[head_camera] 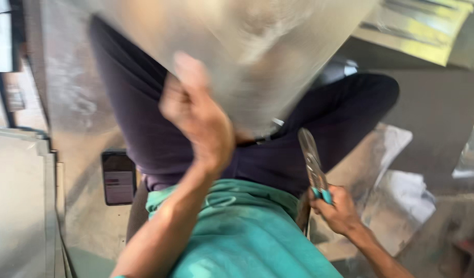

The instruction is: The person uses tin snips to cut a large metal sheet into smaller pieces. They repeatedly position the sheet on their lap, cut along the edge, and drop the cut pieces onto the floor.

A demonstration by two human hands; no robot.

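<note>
Left hand (198,121): gripping the lower edge of a curved metal sheet (237,46) that is resting over the seated person's lap.
Right hand (337,208): closing around teal-handled snips (314,164), blades pointing up toward the sheet.
Doing it well: a firm hold near the cut line is likely keeping the sheet from flexing.
Nearby: a phone (118,177) lying on the floor.
Hard to make out: motion is blurring the sheet's edge; blade gap unclear.

The left hand (198,116) is raised in front of the body, forearm slanting up from the lower left, fingers curled and blurred. The right hand (337,208) sits low at the right side, closed in a fist, wrist bent, forearm running down and right.
</note>
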